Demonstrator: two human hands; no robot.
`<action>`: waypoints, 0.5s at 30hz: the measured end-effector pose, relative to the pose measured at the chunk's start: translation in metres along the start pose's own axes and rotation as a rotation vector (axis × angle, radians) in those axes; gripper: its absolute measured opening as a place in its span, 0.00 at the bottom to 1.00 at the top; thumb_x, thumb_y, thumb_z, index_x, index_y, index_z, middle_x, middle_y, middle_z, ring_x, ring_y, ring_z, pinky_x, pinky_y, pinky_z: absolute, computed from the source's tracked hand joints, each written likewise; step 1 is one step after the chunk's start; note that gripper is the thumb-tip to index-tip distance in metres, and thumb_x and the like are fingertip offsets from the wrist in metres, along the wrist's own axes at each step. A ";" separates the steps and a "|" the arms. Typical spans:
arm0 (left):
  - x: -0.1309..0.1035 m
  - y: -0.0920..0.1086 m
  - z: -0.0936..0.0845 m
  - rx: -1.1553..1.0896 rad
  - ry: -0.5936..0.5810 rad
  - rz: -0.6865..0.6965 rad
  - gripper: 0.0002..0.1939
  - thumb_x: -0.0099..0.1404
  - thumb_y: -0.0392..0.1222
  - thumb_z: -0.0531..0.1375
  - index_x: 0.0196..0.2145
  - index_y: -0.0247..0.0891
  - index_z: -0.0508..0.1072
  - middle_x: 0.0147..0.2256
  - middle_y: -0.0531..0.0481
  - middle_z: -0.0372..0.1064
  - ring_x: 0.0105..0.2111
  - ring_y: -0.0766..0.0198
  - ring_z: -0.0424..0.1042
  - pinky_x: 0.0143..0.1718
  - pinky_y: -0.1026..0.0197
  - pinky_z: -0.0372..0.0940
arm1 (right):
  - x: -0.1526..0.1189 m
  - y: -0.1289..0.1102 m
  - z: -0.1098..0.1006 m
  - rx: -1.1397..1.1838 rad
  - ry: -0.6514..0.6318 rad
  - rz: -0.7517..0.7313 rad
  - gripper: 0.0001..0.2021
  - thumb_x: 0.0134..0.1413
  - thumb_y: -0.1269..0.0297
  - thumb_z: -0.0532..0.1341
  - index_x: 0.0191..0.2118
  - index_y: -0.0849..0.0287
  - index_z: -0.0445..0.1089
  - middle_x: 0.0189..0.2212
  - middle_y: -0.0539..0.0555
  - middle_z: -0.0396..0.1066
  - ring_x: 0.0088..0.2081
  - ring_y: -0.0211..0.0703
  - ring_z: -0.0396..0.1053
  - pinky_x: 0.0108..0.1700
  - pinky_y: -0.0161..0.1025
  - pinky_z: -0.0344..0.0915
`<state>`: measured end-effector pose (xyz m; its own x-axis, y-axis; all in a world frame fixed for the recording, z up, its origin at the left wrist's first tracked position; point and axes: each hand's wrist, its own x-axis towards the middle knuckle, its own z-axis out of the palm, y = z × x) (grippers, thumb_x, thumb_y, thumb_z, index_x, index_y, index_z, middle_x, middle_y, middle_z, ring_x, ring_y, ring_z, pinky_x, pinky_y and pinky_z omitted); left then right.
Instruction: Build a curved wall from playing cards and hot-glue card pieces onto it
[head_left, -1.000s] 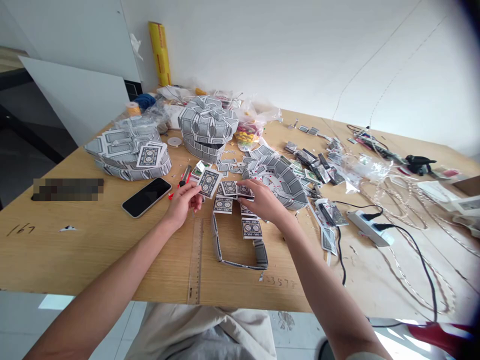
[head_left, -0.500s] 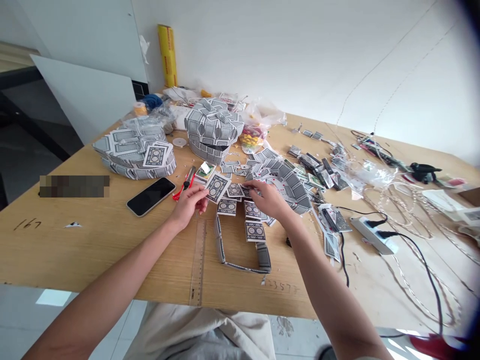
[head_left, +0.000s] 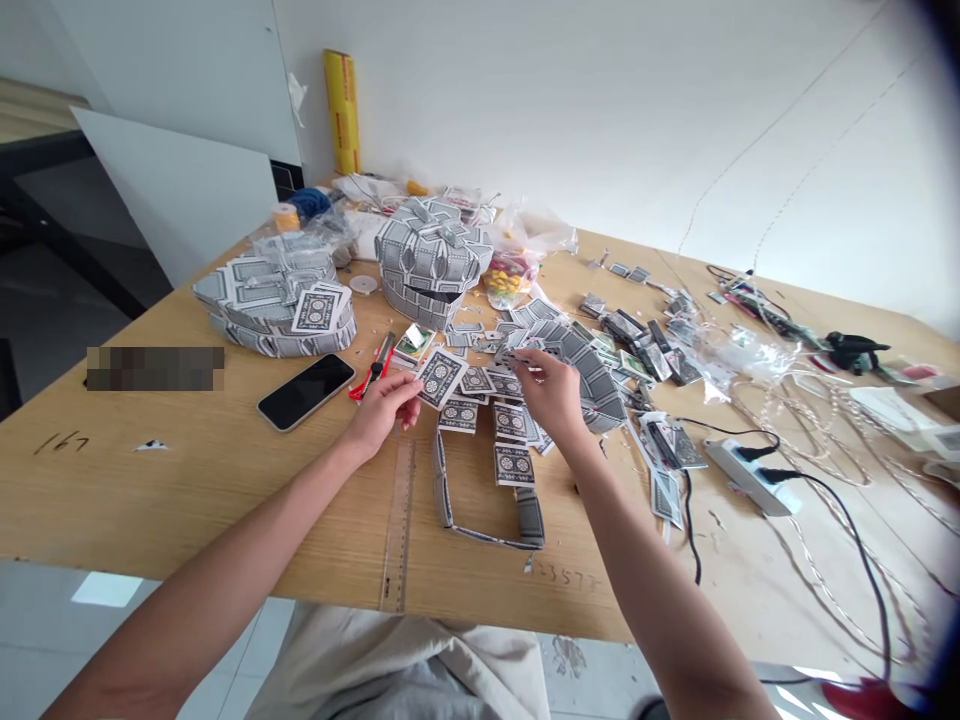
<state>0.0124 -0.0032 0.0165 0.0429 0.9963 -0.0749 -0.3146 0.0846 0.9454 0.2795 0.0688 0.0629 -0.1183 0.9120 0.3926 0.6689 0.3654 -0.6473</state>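
Left hand (head_left: 391, 405) pinches a white, dark-patterned paper card (head_left: 442, 378) by the far-left end of the near-to-far grey card loop (head_left: 529, 517); right hand (head_left: 553, 392), farther right, pinches a tilted grey patterned card (head_left: 509, 356).

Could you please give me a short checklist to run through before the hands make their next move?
1. Left hand has its playing card: ok, pinched at one edge, patterned back showing.
2. Right hand has a card: cannot tell, its fingertips are together but what lies between them is unclear.
3. Folded-card band standing on the table: ok.
4. Red tool well away from the left hand: not ok, it lies close by.
5. Clear ruler lying flat: ok.
6. Phone apart from both hands: ok.
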 end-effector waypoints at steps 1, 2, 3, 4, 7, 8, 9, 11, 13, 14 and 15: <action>0.000 0.000 0.000 -0.004 -0.003 -0.002 0.18 0.62 0.54 0.70 0.29 0.39 0.71 0.21 0.56 0.68 0.20 0.69 0.66 0.19 0.67 0.58 | 0.000 -0.001 -0.001 0.017 0.012 0.020 0.13 0.62 0.59 0.63 0.45 0.56 0.83 0.35 0.56 0.84 0.32 0.50 0.79 0.45 0.48 0.75; 0.000 0.000 0.000 -0.008 -0.006 -0.003 0.18 0.62 0.54 0.71 0.29 0.39 0.71 0.21 0.55 0.68 0.20 0.69 0.66 0.19 0.67 0.58 | 0.000 -0.003 -0.002 0.044 0.019 0.031 0.12 0.61 0.59 0.64 0.45 0.56 0.83 0.34 0.56 0.83 0.33 0.50 0.78 0.45 0.47 0.75; 0.000 0.000 0.000 -0.015 -0.009 -0.005 0.18 0.62 0.54 0.71 0.29 0.39 0.71 0.21 0.55 0.68 0.20 0.69 0.66 0.19 0.68 0.58 | 0.000 -0.004 -0.002 0.085 0.019 0.028 0.12 0.61 0.59 0.64 0.44 0.56 0.83 0.35 0.56 0.83 0.35 0.50 0.79 0.45 0.47 0.75; 0.000 0.000 -0.001 -0.023 -0.012 -0.006 0.18 0.62 0.54 0.71 0.29 0.39 0.71 0.21 0.55 0.68 0.20 0.69 0.66 0.19 0.68 0.58 | -0.001 -0.006 -0.002 0.135 0.013 0.012 0.11 0.60 0.61 0.63 0.43 0.55 0.83 0.38 0.56 0.83 0.39 0.51 0.79 0.46 0.46 0.75; 0.001 0.002 -0.002 -0.062 -0.033 -0.017 0.19 0.61 0.54 0.71 0.30 0.39 0.70 0.22 0.55 0.68 0.20 0.69 0.66 0.19 0.67 0.58 | -0.005 -0.011 -0.002 0.275 -0.015 -0.031 0.11 0.55 0.67 0.61 0.37 0.54 0.83 0.51 0.59 0.80 0.56 0.54 0.76 0.50 0.46 0.73; 0.001 0.003 -0.003 -0.079 -0.044 -0.022 0.19 0.61 0.55 0.71 0.30 0.39 0.70 0.22 0.56 0.68 0.20 0.69 0.65 0.19 0.67 0.57 | -0.007 -0.013 -0.003 0.310 -0.027 -0.031 0.11 0.53 0.69 0.61 0.35 0.54 0.83 0.52 0.59 0.79 0.59 0.55 0.74 0.51 0.46 0.72; 0.001 0.004 -0.003 -0.096 -0.058 -0.029 0.20 0.60 0.55 0.71 0.29 0.39 0.69 0.21 0.56 0.66 0.20 0.69 0.64 0.19 0.67 0.57 | -0.009 -0.016 -0.003 0.351 -0.051 -0.020 0.11 0.52 0.69 0.61 0.35 0.54 0.82 0.51 0.59 0.79 0.59 0.55 0.73 0.52 0.46 0.71; 0.001 0.006 -0.004 -0.123 -0.090 -0.046 0.20 0.59 0.54 0.71 0.28 0.40 0.67 0.19 0.58 0.62 0.18 0.70 0.60 0.19 0.67 0.55 | -0.015 -0.022 -0.006 0.460 -0.153 0.021 0.10 0.52 0.69 0.62 0.35 0.54 0.82 0.43 0.57 0.81 0.53 0.52 0.76 0.51 0.46 0.70; 0.000 0.008 -0.003 -0.136 -0.124 -0.069 0.21 0.59 0.53 0.71 0.27 0.40 0.65 0.17 0.60 0.58 0.17 0.71 0.57 0.19 0.67 0.53 | -0.020 -0.030 -0.009 0.573 -0.314 0.069 0.07 0.55 0.67 0.64 0.36 0.55 0.81 0.36 0.53 0.81 0.43 0.48 0.77 0.47 0.44 0.70; -0.001 0.009 -0.003 -0.135 -0.142 -0.082 0.21 0.59 0.52 0.71 0.26 0.40 0.64 0.17 0.60 0.57 0.17 0.72 0.56 0.18 0.67 0.53 | -0.023 -0.034 -0.010 0.623 -0.398 0.093 0.06 0.56 0.66 0.65 0.36 0.55 0.80 0.34 0.52 0.80 0.40 0.46 0.77 0.45 0.43 0.70; -0.002 0.010 -0.002 -0.131 -0.161 -0.095 0.21 0.59 0.52 0.71 0.26 0.40 0.64 0.17 0.60 0.57 0.17 0.72 0.55 0.18 0.67 0.52 | -0.026 -0.039 -0.011 0.668 -0.473 0.114 0.04 0.56 0.65 0.66 0.36 0.56 0.79 0.33 0.51 0.80 0.38 0.45 0.76 0.44 0.42 0.70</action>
<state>0.0071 -0.0039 0.0249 0.2256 0.9690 -0.1007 -0.4219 0.1903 0.8864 0.2648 0.0292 0.0849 -0.4721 0.8778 0.0816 0.1357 0.1639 -0.9771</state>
